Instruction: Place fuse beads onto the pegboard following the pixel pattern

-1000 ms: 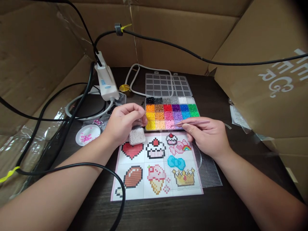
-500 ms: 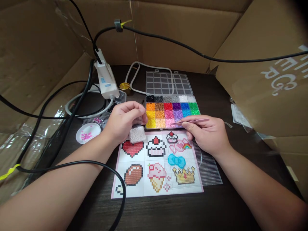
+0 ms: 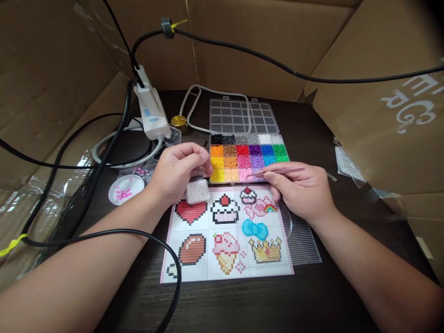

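Note:
My right hand [image 3: 300, 189] grips pink tweezers [image 3: 282, 170], their tips over the light pink compartment of the sorted bead box [image 3: 231, 175]. To the left, my left hand [image 3: 183, 171] is closed with thumb and fingers pinched together; what they hold, if anything, is hidden. Just below it sits a small clear case of white beads [image 3: 197, 191]. Under the hands lies a pattern sheet [image 3: 225, 259] printed with pixel pictures, including a heart and an ice cream. A clear pegboard covers its right part, with a blue bead bow [image 3: 255, 229] and a small bead cupcake [image 3: 248, 195] on it.
A white dish [image 3: 126, 189] of pink beads stands at the left. Behind it is a white power strip [image 3: 152, 111] with cables. A black cable [image 3: 173, 263] loops across my left forearm. Cardboard walls [image 3: 249, 51] enclose the table; a gold cup [image 3: 179, 123] stands behind.
The whole view has shifted slightly. The tweezers' tips stay at the light pink beads, and both hands keep nearly the same pose.

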Action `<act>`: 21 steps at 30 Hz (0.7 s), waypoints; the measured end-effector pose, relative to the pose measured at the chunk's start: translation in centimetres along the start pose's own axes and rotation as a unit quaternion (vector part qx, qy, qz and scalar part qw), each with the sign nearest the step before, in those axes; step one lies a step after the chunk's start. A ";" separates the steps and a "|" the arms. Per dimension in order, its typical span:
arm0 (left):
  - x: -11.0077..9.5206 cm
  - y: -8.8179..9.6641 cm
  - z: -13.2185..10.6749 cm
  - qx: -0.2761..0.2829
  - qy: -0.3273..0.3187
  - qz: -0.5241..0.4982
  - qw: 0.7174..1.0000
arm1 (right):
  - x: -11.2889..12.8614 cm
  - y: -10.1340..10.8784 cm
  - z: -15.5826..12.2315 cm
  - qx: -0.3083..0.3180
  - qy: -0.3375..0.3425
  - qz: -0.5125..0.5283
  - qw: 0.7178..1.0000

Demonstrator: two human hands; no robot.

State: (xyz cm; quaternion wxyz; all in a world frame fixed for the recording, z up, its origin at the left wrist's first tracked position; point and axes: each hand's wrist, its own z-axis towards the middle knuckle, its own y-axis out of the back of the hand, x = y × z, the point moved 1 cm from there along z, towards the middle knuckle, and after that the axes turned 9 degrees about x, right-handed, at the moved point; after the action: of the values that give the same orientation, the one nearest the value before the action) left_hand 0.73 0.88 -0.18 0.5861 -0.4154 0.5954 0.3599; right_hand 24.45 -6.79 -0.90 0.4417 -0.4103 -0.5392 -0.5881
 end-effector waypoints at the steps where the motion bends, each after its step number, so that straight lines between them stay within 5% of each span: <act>1: 0.0 0.0 0.0 -0.001 0.001 0.003 1.000 | 0.0 0.1 0.0 -0.001 0.002 0.004 1.000; 21: 0.0 -0.2 -0.1 -0.011 0.005 0.012 1.000 | 0.3 1.5 -1.4 0.136 -0.031 0.036 0.990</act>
State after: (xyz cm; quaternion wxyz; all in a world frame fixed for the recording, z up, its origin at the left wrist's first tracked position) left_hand 0.85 0.75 -0.15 0.5744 -0.4166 0.5989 0.3712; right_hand 25.82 -8.24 -0.36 0.4970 -0.3834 -0.6130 -0.4798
